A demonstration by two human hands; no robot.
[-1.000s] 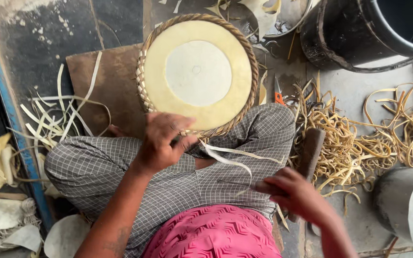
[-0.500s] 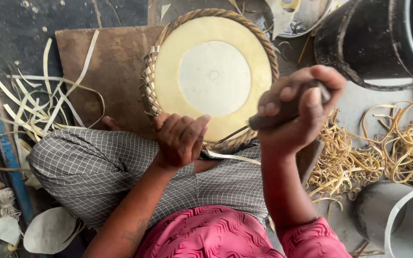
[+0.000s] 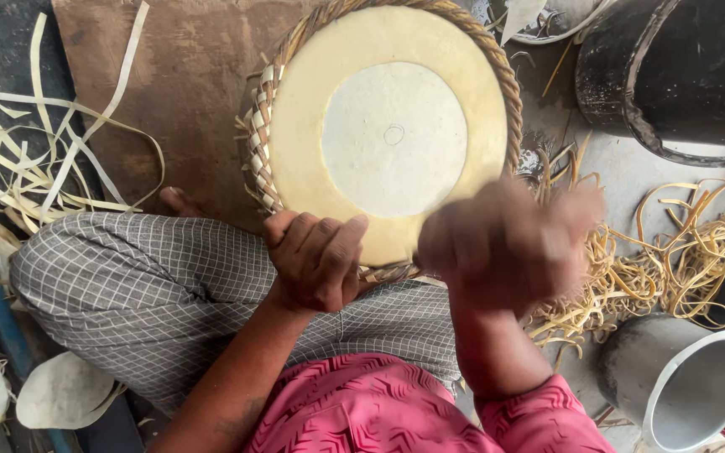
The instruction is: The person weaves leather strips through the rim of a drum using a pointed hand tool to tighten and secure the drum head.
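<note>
A round woven tray (image 3: 509, 84) with a pale yellow disc and a white centre lies tilted against my knees on a brown board (image 3: 186, 84). My left hand (image 3: 316, 260) grips the tray's near rim, fingers curled over the plaited edge. My right hand (image 3: 505, 243) is a blurred fist just right of it, over the same near rim; the dark-handled tool it held a moment ago is lost in the blur.
My crossed legs in checked cloth (image 3: 153, 285) fill the lower left. Pale flat strips (image 3: 44, 168) lie at the left, tangled yellow cane strands (image 3: 673, 243) at the right. A black bucket (image 3: 673, 84) stands top right, a grey metal pot (image 3: 681, 382) lower right.
My right hand picked up a dark-handled tool from the floor, raised it, and now swings down fast toward the tray's near rim. My left hand has stayed on the rim.
</note>
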